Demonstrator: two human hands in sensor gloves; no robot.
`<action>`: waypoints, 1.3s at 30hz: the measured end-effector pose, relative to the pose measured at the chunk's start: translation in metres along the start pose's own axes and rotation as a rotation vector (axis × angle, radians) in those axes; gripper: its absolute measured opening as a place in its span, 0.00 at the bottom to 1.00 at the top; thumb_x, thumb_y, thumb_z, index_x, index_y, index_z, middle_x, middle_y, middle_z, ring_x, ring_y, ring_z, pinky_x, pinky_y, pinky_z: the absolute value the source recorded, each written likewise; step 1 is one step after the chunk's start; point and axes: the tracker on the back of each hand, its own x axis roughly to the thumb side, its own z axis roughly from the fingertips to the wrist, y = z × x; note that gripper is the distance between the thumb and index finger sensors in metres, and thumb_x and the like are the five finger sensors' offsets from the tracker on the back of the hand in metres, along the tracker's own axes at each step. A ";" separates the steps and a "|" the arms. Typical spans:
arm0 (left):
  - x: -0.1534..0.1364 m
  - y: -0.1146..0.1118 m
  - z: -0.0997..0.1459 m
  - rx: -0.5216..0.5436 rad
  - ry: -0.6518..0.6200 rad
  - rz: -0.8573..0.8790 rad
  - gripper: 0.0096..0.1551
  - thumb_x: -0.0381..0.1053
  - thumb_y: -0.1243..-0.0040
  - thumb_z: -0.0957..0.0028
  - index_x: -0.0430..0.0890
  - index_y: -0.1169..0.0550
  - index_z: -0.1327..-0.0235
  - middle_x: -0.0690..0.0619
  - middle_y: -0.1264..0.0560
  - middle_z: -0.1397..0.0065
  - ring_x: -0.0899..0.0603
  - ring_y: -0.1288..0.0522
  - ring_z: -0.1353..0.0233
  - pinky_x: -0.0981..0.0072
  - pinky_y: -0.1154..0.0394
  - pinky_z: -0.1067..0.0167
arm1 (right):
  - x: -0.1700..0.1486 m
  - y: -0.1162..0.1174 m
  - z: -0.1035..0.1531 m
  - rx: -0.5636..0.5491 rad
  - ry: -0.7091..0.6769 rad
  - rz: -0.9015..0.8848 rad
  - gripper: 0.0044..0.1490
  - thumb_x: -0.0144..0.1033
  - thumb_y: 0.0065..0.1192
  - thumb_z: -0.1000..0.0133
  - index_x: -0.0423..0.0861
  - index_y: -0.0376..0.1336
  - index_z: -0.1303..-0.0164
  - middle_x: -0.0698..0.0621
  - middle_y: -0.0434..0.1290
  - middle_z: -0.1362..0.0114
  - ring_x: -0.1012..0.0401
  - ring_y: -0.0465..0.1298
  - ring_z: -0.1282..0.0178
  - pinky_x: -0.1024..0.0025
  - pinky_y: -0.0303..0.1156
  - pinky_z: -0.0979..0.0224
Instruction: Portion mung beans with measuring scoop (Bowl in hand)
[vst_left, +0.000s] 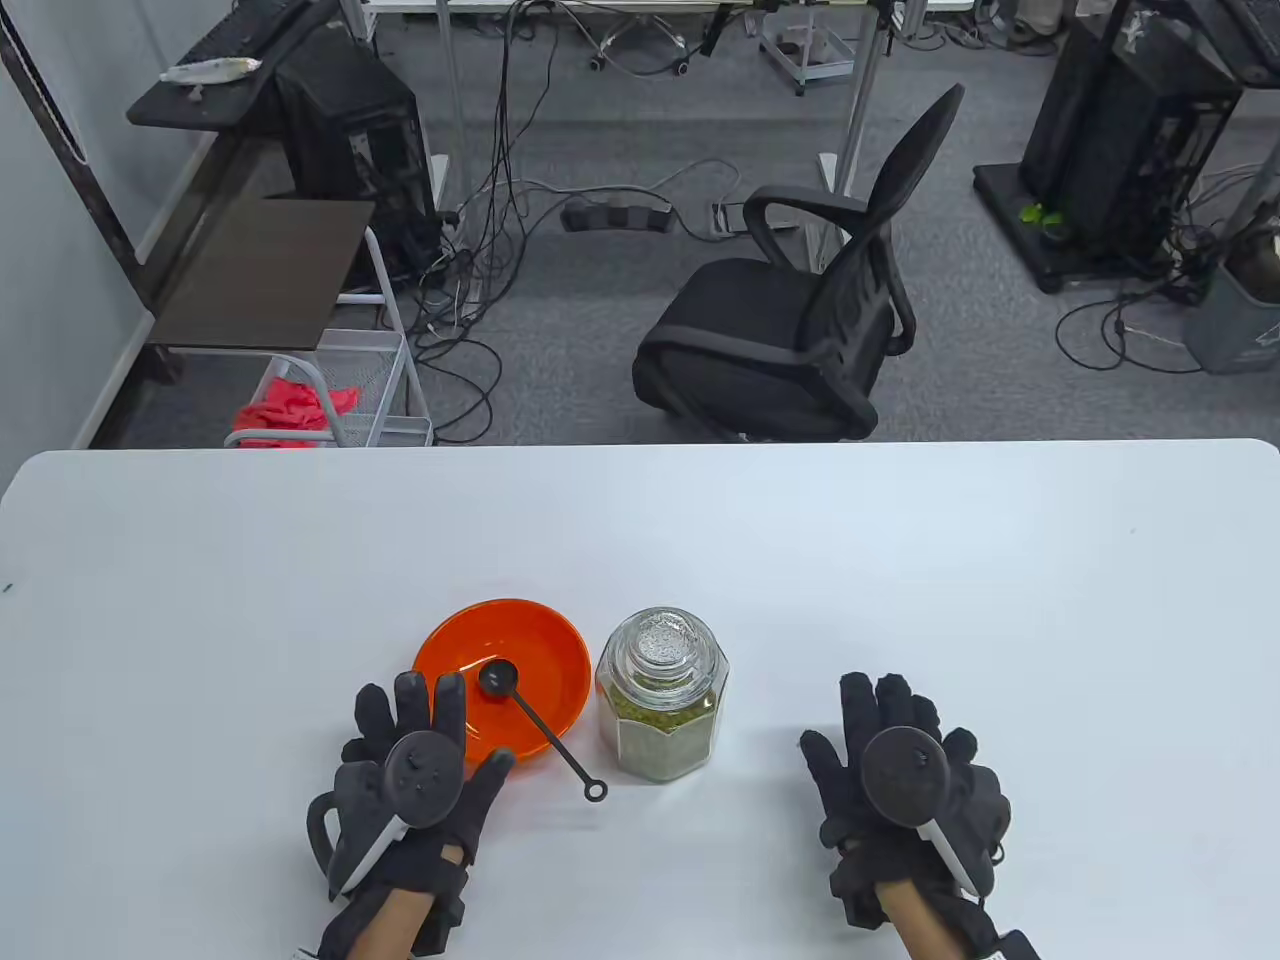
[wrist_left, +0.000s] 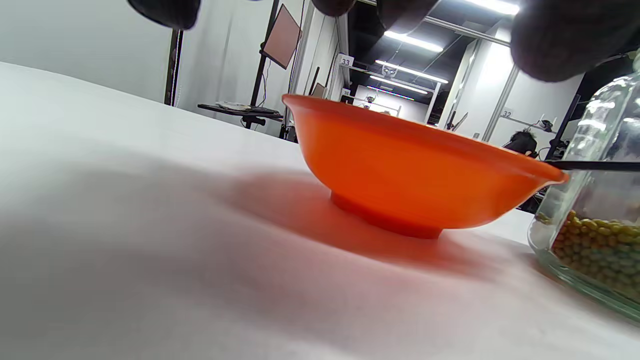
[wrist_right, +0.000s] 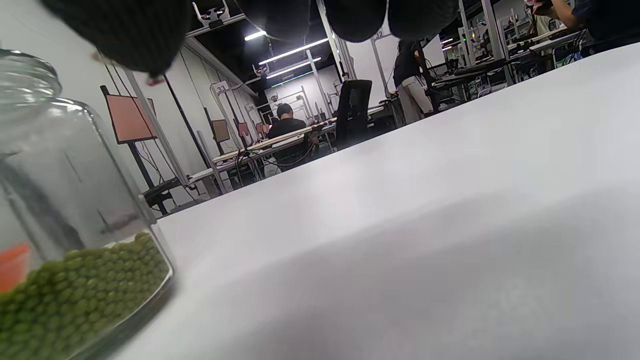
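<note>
An orange bowl (vst_left: 520, 650) (wrist_left: 410, 170) stands on the white table (vst_left: 900, 560). A black measuring scoop (vst_left: 535, 715) lies across it, its cup inside the bowl and its handle (wrist_left: 595, 165) sticking out over the rim toward the jar. Right of the bowl stands a lidded glass jar (vst_left: 662, 695) (wrist_left: 595, 220) (wrist_right: 65, 235) holding green mung beans. My left hand (vst_left: 425, 745) lies flat with spread fingers at the bowl's near rim, holding nothing. To the right of the jar my right hand (vst_left: 900, 750) rests flat on the table, fingers straight.
Beyond the table's far edge are a black office chair (vst_left: 800, 310), floor cables and a wire basket (vst_left: 340, 400). In the wrist views, people sit at desks in the background.
</note>
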 end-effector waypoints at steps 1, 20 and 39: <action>0.000 0.000 0.000 0.001 -0.001 -0.002 0.53 0.76 0.52 0.48 0.56 0.55 0.16 0.47 0.62 0.17 0.22 0.61 0.18 0.23 0.47 0.28 | 0.000 0.000 0.000 0.003 0.002 -0.002 0.47 0.54 0.65 0.50 0.46 0.56 0.23 0.35 0.55 0.18 0.34 0.57 0.19 0.20 0.42 0.29; 0.001 0.002 0.002 0.012 -0.016 0.012 0.53 0.76 0.52 0.48 0.56 0.55 0.16 0.47 0.62 0.17 0.22 0.62 0.18 0.23 0.47 0.28 | 0.034 -0.017 -0.013 -0.019 -0.053 -0.109 0.48 0.54 0.65 0.49 0.45 0.55 0.22 0.35 0.55 0.18 0.34 0.57 0.19 0.20 0.42 0.28; 0.003 0.001 0.002 -0.018 -0.016 0.009 0.53 0.76 0.52 0.47 0.55 0.55 0.16 0.46 0.62 0.18 0.22 0.63 0.18 0.22 0.48 0.29 | 0.113 -0.021 -0.040 -0.020 -0.219 -0.227 0.50 0.56 0.65 0.50 0.43 0.53 0.22 0.35 0.56 0.19 0.34 0.57 0.19 0.20 0.43 0.29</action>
